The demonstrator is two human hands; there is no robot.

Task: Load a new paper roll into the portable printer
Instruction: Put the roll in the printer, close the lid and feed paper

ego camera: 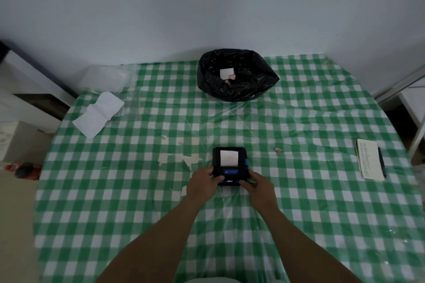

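Hands [202,181] around boxy black printer [230,163]

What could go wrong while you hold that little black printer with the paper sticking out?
The white paper sticking out of the printer looks loose, so it might tear or crumple if a finger catches it. Both hands, left and right, grip only the near end, so a hard press may slide the printer on the shiny plastic-covered tablecloth. A thumb could also hit a button by mistake.
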